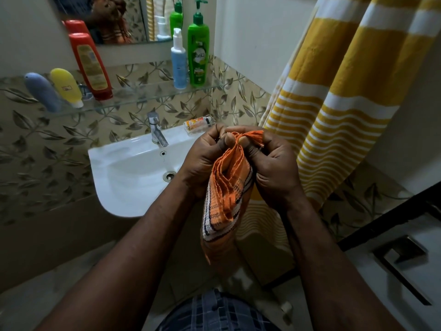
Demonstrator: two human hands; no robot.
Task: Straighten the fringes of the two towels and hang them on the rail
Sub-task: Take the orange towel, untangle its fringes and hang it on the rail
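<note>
Both hands, the left hand (202, 161) and right hand (274, 168), pinch the bunched orange towel (229, 187) near the sink (124, 168), combing its fringe (256, 137); yellow towel (338, 91) already hangs right; next, probably spreading and draping it.

The left hand (202, 161) and right hand (274, 170) meet, fingers curled, pinching the orange towel (229, 197).
</note>
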